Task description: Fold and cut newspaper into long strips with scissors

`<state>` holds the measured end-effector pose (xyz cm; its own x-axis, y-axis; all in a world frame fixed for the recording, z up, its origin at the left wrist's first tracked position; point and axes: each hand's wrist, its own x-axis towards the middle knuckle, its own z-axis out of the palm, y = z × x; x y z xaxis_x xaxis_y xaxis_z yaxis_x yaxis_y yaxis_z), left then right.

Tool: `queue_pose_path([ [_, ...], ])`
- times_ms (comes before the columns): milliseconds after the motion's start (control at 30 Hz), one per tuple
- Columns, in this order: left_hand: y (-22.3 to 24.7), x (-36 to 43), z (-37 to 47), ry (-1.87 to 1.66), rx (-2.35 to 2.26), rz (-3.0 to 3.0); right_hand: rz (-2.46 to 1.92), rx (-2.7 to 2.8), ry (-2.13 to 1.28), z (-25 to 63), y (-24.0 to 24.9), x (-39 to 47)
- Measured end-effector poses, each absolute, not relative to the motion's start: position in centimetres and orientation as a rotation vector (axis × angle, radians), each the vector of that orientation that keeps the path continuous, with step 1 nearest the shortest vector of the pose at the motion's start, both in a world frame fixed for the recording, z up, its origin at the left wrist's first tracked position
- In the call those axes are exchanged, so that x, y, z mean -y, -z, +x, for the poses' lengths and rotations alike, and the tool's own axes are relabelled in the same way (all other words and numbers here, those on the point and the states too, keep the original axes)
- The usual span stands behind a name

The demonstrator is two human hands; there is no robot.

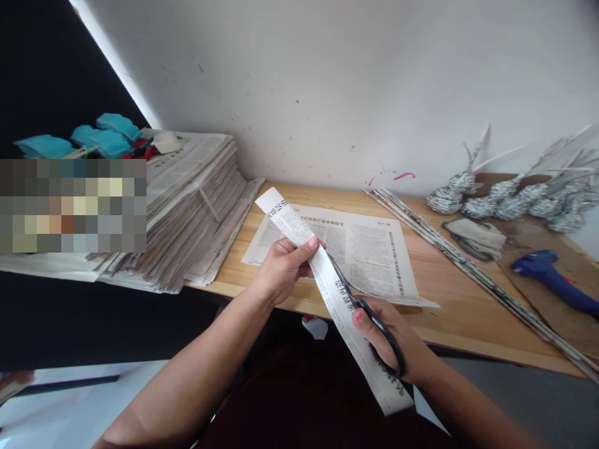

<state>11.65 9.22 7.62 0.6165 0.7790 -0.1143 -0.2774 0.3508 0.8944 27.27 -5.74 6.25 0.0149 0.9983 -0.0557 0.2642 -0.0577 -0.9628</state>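
Note:
Between thumb and fingers, my left hand (287,265) pinches a long strip of newspaper (334,296) near its upper part. The strip slants from the upper left down to the lower right, over my lap. My right hand (390,333) grips black-handled scissors (381,327), with the thumb through one loop. Their blades lie along the strip's right edge and point toward my left hand; whether they are parted I cannot make out. Behind both hands a printed newspaper sheet (374,249) lies flat on the wooden table.
A tall stack of newspapers (210,181) stands at the left, with blue objects (105,137) on top. Long rolled paper sticks (444,249) lie across the right side of the table (262,293). Further right are a blue glue gun (556,280), a cloth glove (475,237) and several woven paper pieces (491,202).

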Motion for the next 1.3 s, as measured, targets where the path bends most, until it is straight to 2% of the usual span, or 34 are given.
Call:
queue_pose_path([
  [767, -7.8, -9.2, 11.6, -0.726, -0.58, 0.927, -1.313, 1.53, -1.082, 27.5, -6.3, 5.1],
  [1300, -8.2, -9.2, 11.6, -0.711, -0.561, 0.947, -1.437, 1.413, -1.114, 27.1, -7.2, 5.7],
])
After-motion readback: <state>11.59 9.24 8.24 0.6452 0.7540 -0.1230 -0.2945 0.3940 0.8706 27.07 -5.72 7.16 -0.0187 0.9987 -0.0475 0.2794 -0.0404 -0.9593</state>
